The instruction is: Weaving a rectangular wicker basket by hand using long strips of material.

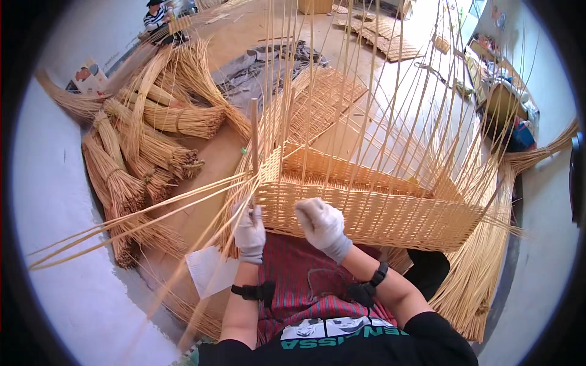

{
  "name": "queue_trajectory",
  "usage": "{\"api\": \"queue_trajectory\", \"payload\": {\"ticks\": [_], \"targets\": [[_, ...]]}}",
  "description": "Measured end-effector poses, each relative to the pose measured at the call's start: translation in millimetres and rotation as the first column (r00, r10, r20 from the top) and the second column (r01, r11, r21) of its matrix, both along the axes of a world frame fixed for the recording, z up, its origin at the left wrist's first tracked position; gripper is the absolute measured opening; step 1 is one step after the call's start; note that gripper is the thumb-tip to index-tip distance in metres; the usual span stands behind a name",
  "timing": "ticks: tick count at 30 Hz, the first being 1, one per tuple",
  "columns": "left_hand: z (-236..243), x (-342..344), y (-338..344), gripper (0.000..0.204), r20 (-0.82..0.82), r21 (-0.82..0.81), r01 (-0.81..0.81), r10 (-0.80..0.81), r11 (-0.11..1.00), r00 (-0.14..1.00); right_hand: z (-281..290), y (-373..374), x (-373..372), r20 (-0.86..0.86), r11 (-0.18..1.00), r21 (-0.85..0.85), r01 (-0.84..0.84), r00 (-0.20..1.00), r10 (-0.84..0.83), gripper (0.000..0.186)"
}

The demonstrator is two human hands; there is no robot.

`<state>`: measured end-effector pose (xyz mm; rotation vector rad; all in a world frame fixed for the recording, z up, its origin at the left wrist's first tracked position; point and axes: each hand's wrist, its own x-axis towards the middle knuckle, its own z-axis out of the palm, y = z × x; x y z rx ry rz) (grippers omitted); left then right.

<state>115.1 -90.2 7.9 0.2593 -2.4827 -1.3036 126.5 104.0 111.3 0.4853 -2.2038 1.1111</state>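
A half-woven wicker basket [366, 210] with a long rectangular shape lies in front of me, its tall uprights rising from the walls. My left hand [249, 235], in a white glove, is closed at the basket's left corner around wicker strands. Long loose strands [140, 215] run from that corner out to the left. Beside the same corner a wooden stick [254, 131] stands upright. My right hand [320, 224], gloved too, is curled into a fist before the basket's near wall; what it holds, if anything, is hidden.
Tied bundles of wicker rods [177, 119] are heaped on the left. More long rods [467, 293] lie along the right wall. Beyond the basket are a woven panel [323, 100] and a grey cloth [250, 76]. Another person [160, 18] sits at the far left.
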Motion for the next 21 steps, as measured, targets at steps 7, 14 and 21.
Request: {"api": "queue_trajectory", "payload": {"ticks": [7, 14, 21], "targets": [[15, -8, 3, 0.028, -0.440, -0.286, 0.078, -0.204, 0.955, 0.875, 1, -19, 16, 0.174, 0.739, 0.229, -0.633, 0.774, 0.609, 0.050], [28, 9, 16, 0.025, -0.408, -0.136, 0.278, -0.309, 0.951, 0.859, -35, 40, -6, 0.295, 0.748, -0.660, 0.076, 0.941, 0.165, 0.023], [35, -4, 31, 0.023, -0.389, -0.161, 0.151, -0.203, 0.975, 0.899, -40, 38, -1, 0.069, 0.970, -0.238, 0.057, 0.997, -0.042, 0.028]]}}
